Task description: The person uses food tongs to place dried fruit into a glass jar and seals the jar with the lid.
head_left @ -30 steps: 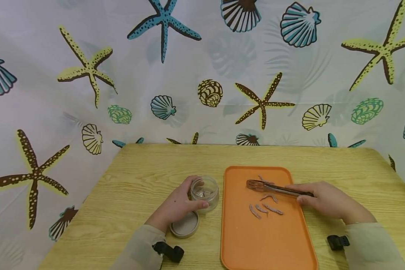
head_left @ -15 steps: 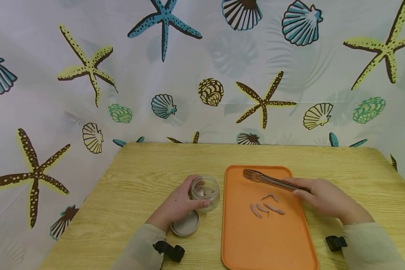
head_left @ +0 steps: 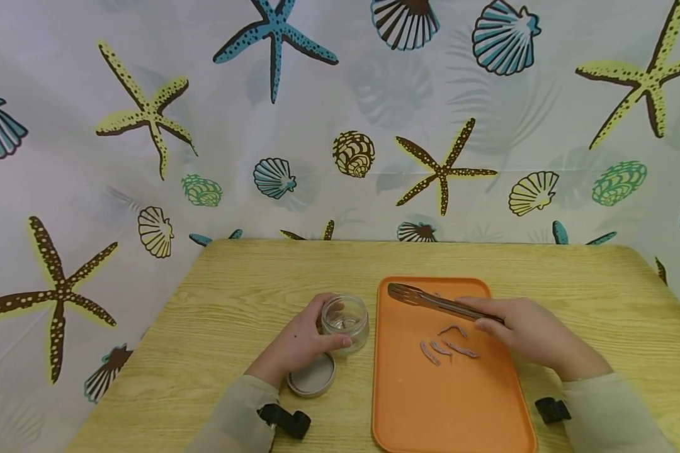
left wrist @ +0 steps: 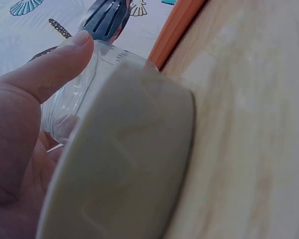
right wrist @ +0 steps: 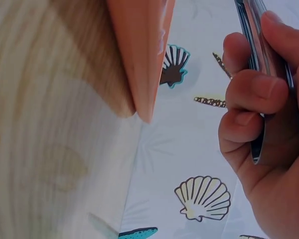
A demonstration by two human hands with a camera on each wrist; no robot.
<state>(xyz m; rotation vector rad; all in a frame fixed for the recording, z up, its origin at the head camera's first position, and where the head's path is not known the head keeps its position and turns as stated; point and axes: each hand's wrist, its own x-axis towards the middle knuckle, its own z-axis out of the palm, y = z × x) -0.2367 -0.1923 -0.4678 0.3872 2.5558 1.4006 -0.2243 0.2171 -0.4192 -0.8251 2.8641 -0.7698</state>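
A: Since half a second ago: tongs (head_left: 430, 300) shifted toward 9 o'clock across the tray (head_left: 450, 402), right grip (head_left: 524, 330) with them. Jar (head_left: 362, 336) and left grip (head_left: 297, 340) unmoved.

B: Grip state?

A: Right: thumb and fingers curled round the tongs' handle. Left: wrapped round the jar, thumb on its 6 o'clock side. Tong tips pinching anything? Can't tell.

B: Layout, tongs outward? 12 = far edge of worktop (head_left: 260, 270).

A: Tongs cross the tray's far end in head view, slotted head aimed between 9 and 10. Jar: upright, uncapped, just beside the tray, 8 o'clock from that head. Four strips (head_left: 463, 350) mid-tray, 5 o'clock from the head; the end of one more (head_left: 437, 294) peeks past the tongs' far side. Lid (head_left: 311, 375) sits 7 o'clock from the jar.

B: How to do it well?

A: Looks like tong work between tray and jar. Light, even squeeze; strips look thin, likely to slip or tear. Carry the head above both rims, come over the mouth from 2 o'clock, then tilt down. Left grip should brace the jar so a knock won't tip it.
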